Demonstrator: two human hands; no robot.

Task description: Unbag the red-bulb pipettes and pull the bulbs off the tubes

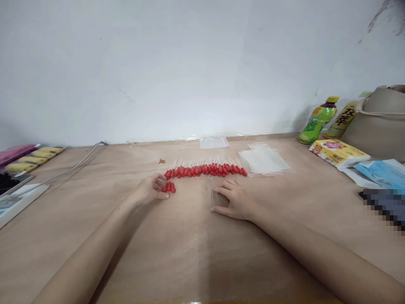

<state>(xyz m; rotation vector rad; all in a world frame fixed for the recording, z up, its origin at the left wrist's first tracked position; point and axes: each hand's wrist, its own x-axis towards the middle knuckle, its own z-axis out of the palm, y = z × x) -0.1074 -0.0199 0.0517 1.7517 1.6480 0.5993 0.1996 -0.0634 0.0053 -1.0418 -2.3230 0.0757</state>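
- Fingers on the left hand stand apart from the thumb, curved about three red capsule-shaped pieces left of centre; whether they touch, I can't tell!
- Over to the right hand, just right of centre: fingers and thumb apart, tips at the edge of a clear plastic bag lying on the counter.
- And the score? Three pieces lie apart in their little group, while the long row of red-tipped pieces, thin pale stems fanned upward, spans the middle of the frame. Judging by that, separating them out looks early, with most left in the row.
- No red shows inside the stack of clear bags right of the row, nor in the flat bag at upper centre.
- Out wide on the right: a green drink bottle, a yellow bottle, a yellow printed packet and a blue packet.
- Left edge: a grey cable and yellow-and-black items, all well apart from the hands.
- So, little obstruction, I'd say; the see-through bag, faint against brown, looks the trickiest customer.
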